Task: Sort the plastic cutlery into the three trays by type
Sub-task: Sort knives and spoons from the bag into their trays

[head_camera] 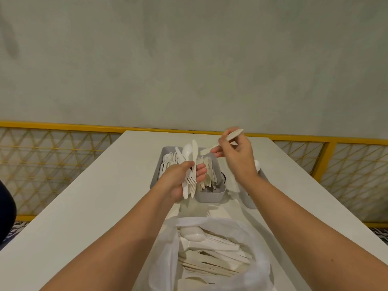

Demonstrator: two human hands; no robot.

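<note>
One knife [210, 148] sits at 1 o'clock of left hand [178, 182], pinched by right hand [236, 157], wrist raised. Left hand grips a mixed bundle [194, 159] upright over trays [210, 196].

Grey wall [189, 59], white table [84, 196]

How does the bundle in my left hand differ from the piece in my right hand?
The bundle in the left hand holds several pieces: a spoon, a knife and forks. The right hand pinches a single piece. The bundle stands roughly upright; the single piece lies tilted, closer to level. The bundle looks mostly white; the single piece is cream. Both are plastic cutlery held above the grey trays.
</note>
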